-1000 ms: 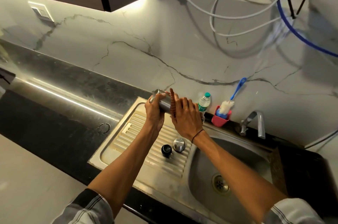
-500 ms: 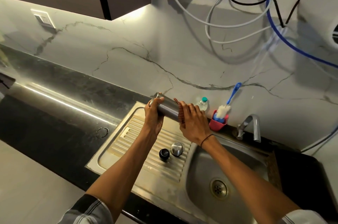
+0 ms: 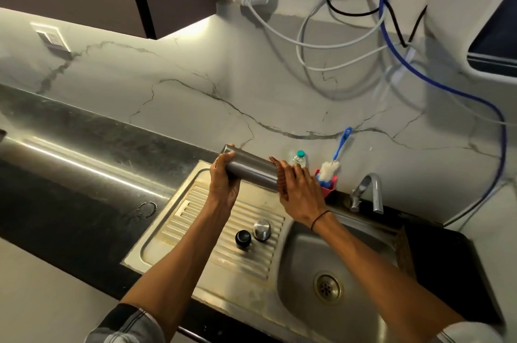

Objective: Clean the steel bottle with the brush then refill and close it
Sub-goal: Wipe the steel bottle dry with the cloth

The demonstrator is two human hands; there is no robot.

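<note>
The steel bottle (image 3: 251, 170) lies sideways in the air above the sink's drainboard (image 3: 195, 230). My left hand (image 3: 223, 183) grips its left end. My right hand (image 3: 300, 191) presses a reddish-brown scrub pad (image 3: 280, 177) around the bottle's right end, fingers curled over it. The bottle's steel cap (image 3: 262, 228) and a black stopper (image 3: 242, 237) stand on the drainboard below. A blue-handled bottle brush (image 3: 334, 162) stands in a pink holder (image 3: 328, 188) against the wall.
A small plastic bottle with a teal cap (image 3: 298, 158) stands behind my right hand. The tap (image 3: 369, 191) is to the right, over the sink basin (image 3: 321, 286). Cables and a blue hose (image 3: 419, 77) hang on the marble wall. Black counter (image 3: 70, 174) lies left.
My right hand with the scrub pad has slid rightward along the bottle, away from my left hand, baring more steel. The view has tilted upward a little.
</note>
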